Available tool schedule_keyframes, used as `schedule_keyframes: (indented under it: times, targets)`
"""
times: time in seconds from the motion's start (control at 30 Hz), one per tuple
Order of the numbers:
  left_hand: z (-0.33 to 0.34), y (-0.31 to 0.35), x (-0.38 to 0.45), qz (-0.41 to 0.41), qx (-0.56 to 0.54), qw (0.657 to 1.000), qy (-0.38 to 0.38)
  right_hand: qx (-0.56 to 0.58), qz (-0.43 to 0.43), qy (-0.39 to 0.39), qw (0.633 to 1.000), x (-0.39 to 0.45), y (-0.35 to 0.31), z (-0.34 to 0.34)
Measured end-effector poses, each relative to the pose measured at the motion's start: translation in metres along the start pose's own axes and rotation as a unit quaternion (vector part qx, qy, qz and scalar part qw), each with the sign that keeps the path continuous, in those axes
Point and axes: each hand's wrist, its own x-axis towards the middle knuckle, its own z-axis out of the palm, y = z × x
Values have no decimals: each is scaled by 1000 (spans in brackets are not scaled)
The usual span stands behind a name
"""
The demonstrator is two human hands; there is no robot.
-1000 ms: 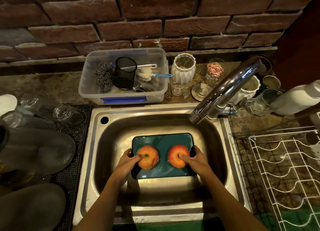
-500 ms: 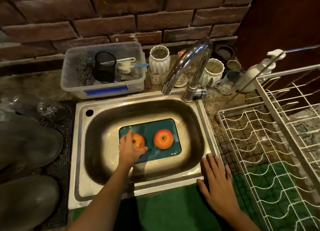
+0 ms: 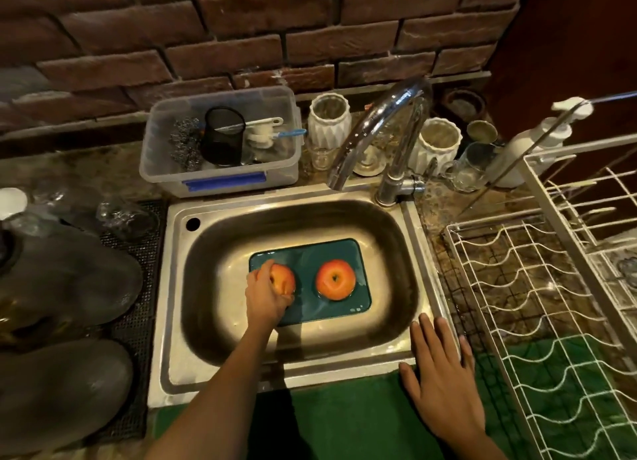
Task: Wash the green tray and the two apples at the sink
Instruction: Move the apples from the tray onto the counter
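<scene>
Left hand [image 3: 265, 296] grasps the left red-orange apple [image 3: 284, 281] on the rectangular green tray [image 3: 358, 299] in the stainless-steel sink basin [image 3: 213, 287]; second red-orange apple [image 3: 335, 279] lies beside it. Right hand [image 3: 441, 380] rests flat, fingers spread, on the sink's front rim.

We see a stainless sink [image 3: 418, 249] let into a mottled stone counter [image 3: 86, 173], and in the basin's middle a green tray [image 3: 306, 253] lies flat on the bottom. On the tray sit two apples, one [image 3: 335, 279] at three o'clock, the other [image 3: 284, 280] at nine o'clock. At twelve o'clock, the faucet [image 3: 379, 128] rises from the rim. On the counter at eleven o'clock sits a clear plastic bin [image 3: 220, 177]; at one o'clock, white ribbed jars [image 3: 329, 122]. At three o'clock stands a white wire rack [image 3: 537, 304]. At nine o'clock lies a dark mesh mat [image 3: 138, 308]. At five o'clock our right hand [image 3: 444, 377] lies flat on the rim.
</scene>
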Motion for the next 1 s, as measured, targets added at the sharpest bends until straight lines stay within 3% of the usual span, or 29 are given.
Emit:
schedule_keyframes:
  times: [0.27, 0.4, 0.57, 0.73, 1.0]
  targets:
    - [-94, -10, -82, 16, -88, 989, 117, 3, 25, -7, 1000, 3, -8, -11]
    - [-125, -47, -144, -10, -48, 986, 156, -20, 42, -19, 999, 8, -8, -5]
    - [-134, -91, -195, -95, 0, 978, 185, 2, 9, 47, 999, 3, -7, 0]
    - [-127, -104, -211, -114, 30, 978, 170, 44, -7, 128, 991, -2, -17, -8]
    - [-120, -107, -218, -121, 9, 978, 171, -9, 60, -5, 998, 7, -16, -14]
